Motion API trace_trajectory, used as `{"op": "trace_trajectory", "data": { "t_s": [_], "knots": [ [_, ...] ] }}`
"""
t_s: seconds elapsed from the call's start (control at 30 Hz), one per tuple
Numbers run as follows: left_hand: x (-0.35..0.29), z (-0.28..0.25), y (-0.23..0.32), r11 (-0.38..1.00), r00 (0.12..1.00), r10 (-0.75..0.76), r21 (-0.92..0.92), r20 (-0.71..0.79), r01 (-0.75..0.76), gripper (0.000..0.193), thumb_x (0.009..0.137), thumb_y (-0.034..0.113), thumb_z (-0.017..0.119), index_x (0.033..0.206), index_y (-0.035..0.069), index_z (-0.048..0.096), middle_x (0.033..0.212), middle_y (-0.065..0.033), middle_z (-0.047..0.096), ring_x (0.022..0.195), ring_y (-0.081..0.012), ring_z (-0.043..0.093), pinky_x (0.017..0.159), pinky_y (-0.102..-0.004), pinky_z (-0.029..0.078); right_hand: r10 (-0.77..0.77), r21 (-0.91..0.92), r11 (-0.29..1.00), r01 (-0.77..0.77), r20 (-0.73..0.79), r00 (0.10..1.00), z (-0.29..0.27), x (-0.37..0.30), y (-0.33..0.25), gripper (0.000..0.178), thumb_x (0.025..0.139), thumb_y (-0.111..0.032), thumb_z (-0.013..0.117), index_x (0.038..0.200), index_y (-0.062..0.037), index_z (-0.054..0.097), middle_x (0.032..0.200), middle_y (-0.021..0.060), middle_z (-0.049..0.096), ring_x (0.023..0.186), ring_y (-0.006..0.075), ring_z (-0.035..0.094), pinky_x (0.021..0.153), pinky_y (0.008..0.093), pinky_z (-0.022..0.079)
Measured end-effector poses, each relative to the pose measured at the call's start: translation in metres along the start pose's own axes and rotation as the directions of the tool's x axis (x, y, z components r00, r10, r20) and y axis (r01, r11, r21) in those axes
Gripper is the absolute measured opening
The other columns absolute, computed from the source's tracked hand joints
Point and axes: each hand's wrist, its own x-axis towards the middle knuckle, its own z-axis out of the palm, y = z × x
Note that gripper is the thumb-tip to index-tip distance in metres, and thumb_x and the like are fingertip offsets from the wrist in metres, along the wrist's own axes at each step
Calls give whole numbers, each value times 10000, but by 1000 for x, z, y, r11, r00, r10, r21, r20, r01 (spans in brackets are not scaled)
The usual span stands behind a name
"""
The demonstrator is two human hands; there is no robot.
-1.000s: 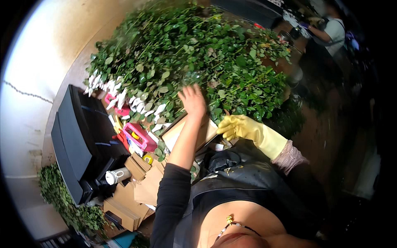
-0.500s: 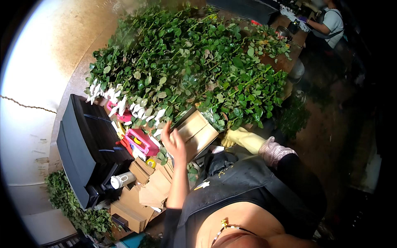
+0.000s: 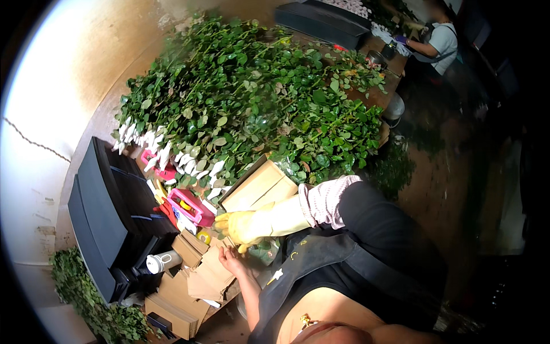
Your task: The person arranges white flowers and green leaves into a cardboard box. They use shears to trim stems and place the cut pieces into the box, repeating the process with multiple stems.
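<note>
My left hand (image 3: pixel 231 263) is bare and sits low, beside the stacked cardboard pieces (image 3: pixel 209 274). Its fingers are half bent and slightly apart, and no object shows in them. Just above it, my right hand (image 3: pixel 243 226), in a long yellow rubber glove, reaches across to the left. The gloved fingers are stretched out over a few loose green leaves, near a yellow tape roll (image 3: pixel 204 235). Under and beyond the gloved forearm lies an open cardboard-lined box (image 3: pixel 260 186). A large heap of leafy rose stems (image 3: pixel 246 97) covers the table behind it.
White-wrapped stem ends (image 3: pixel 163 152) edge the heap. To the left are a pink caddy (image 3: pixel 193 207), black stacked trays (image 3: pixel 106 212) and a white cup (image 3: pixel 163 262). Another person (image 3: pixel 440 43) works at the far right. A dark box (image 3: pixel 321 24) stands at the back.
My gloved right hand has swung left across the front of the box. My left hand has dropped from beside the box to the cardboard pieces. The view has shifted slightly.
</note>
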Motion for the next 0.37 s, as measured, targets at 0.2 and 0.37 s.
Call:
{"op": "trace_trajectory", "data": {
  "t_s": [0.2,0.37],
  "knots": [
    [27,21,9,996,980,-20,87,197,3,588,1052,352,629,1493,30,409,1304,-156,617,1166,-275,629,990,-382,524,63,96,993,-75,123,990,-34,-1,0,436,920,-440,664,662,-103,765,845,105,766,1075,338,689,1206,533,325],
    [-4,128,55,872,654,-267,-111,708,476,927,965,679,601,1570,23,353,1618,-145,426,1498,-392,397,1229,-462,338,220,174,969,-178,-264,939,-109,-29,-26,351,850,-362,733,660,-68,758,848,156,748,1187,392,625,1197,555,334]
  ]
}}
